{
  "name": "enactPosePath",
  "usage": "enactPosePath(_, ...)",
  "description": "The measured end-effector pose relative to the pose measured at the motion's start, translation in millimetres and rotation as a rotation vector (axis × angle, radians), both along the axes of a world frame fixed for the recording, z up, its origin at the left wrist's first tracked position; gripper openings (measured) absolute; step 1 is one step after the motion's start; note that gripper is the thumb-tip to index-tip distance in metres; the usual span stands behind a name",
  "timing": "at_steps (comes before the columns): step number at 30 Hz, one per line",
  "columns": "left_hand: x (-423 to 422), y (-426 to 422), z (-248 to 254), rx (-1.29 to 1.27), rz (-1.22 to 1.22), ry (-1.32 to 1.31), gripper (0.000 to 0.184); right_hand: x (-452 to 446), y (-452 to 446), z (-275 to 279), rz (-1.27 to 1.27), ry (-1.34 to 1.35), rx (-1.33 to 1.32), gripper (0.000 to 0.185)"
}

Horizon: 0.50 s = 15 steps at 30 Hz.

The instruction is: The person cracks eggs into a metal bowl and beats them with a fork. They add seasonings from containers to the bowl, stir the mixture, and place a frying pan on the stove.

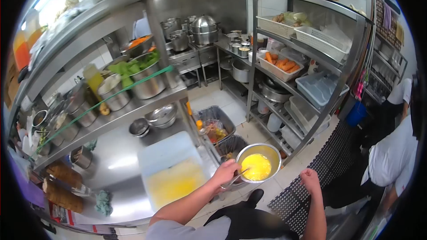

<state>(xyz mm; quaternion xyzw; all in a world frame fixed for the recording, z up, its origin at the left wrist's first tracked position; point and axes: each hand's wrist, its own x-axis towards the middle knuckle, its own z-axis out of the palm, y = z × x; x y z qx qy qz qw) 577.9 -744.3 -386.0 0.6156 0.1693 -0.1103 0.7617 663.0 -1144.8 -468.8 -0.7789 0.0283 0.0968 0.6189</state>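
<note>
My left hand [226, 173] is closed on the near left rim of a round metal mixing bowl [276, 162]. Bright yellow liquid that looks like beaten egg [259, 167] covers the bowl's bottom. A thin metal utensil [242, 174] dips into the liquid beside my left fingers; its kind cannot be made out. My right hand [310, 180] hangs to the right of the bowl, apart from it, fingers curled into a fist with nothing visible in them. Left of the bowl, a pale cutting board [164, 152] with a yellow patch lies on the steel counter [118, 173].
Two waste bins [227, 118] stand below the bowl. A steel rack [307, 140] rises on the right, bearing a basket of carrots [279, 72]. Over the counter, a shelf [147, 103] carries several metal pots. A co-worker in white [391, 153] is at far right, near a black floor mat [327, 151].
</note>
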Motion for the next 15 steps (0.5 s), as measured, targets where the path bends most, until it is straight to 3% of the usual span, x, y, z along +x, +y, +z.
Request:
enactPosePath(2,46.5,-24.8,-12.6,-0.051,0.013,-0.020,0.013,47.1,-44.7,-40.4,-0.092,0.167,-0.312,0.022)
enactPosePath(5,119.8,-48.4,-23.1,-0.034,0.002,-0.060,0.014,81.6,-178.5,-188.2,0.540,-0.339,-1.434,0.019)
enactPosePath(6,147.7,-55.3,-23.9,-0.023,0.010,-0.065,0.013,69.9,-217.4,-224.9,0.685,-0.423,-1.618,0.028)
enactPosePath(7,171.7,-60.9,-23.6,-0.012,0.019,-0.069,0.013,46.7,-229.1,-208.2,0.867,-0.248,-1.526,0.033)
enactPosePath(10,243.6,-73.1,8.9,-0.137,0.116,-0.081,0.011,100.9,-241.2,-184.1,0.906,0.087,-1.308,0.031)
enactPosePath(15,282.3,-66.5,27.4,-0.134,0.316,-0.065,0.011,276.7,-188.0,-185.0,1.044,0.015,-1.207,0.029)
